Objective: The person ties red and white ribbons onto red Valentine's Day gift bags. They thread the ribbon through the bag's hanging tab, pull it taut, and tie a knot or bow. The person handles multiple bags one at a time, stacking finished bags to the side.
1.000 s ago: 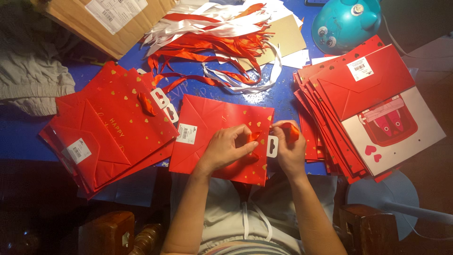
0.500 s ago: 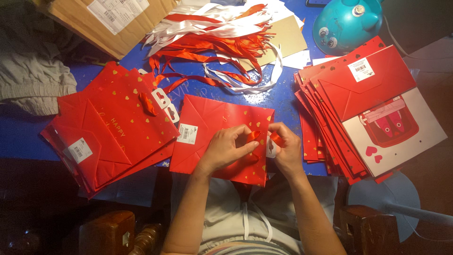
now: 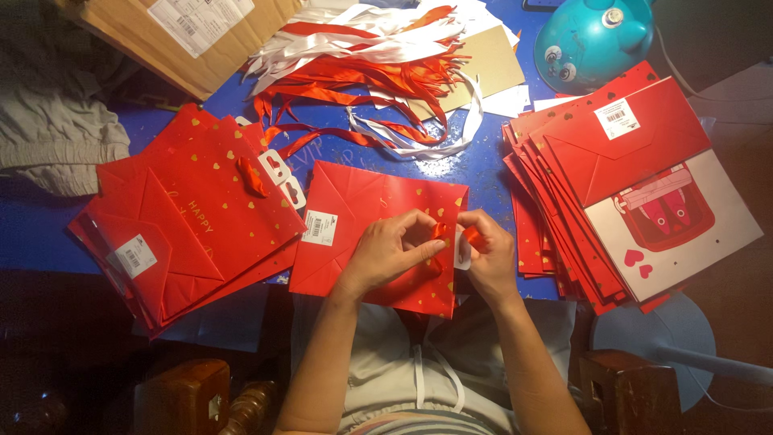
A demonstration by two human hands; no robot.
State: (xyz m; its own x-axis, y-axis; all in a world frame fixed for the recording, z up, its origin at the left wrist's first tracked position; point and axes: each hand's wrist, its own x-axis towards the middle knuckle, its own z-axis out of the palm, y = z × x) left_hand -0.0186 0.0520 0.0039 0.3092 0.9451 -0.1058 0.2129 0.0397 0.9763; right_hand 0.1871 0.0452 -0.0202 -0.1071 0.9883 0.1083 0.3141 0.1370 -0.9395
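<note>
Sitting on a blue table (image 3: 483, 173) w/ a matte finish: cardboard box (image 3: 173, 36) top left, tall fanned stack of flat glossy red paper bags (image 3: 612, 161) at right w/ a white barcode sticker, another pile (image 3: 185, 217) at left w/ gold hearts. Tangle of satin red & white ribbons (image 3: 378, 64) up top. Front center, one flat red bag (image 3: 362, 229), white rectangular label on its left part. Left hand (image 3: 394, 250) & right hand (image 3: 487, 254) both in a closed pinch grip on a small red ribbon (image 3: 439, 235) at the bag's right edge, beside a white tag (image 3: 462, 250).

Single head-worn view, steeply downward, close over blue table (image 3: 491, 173) and lap.
</note>
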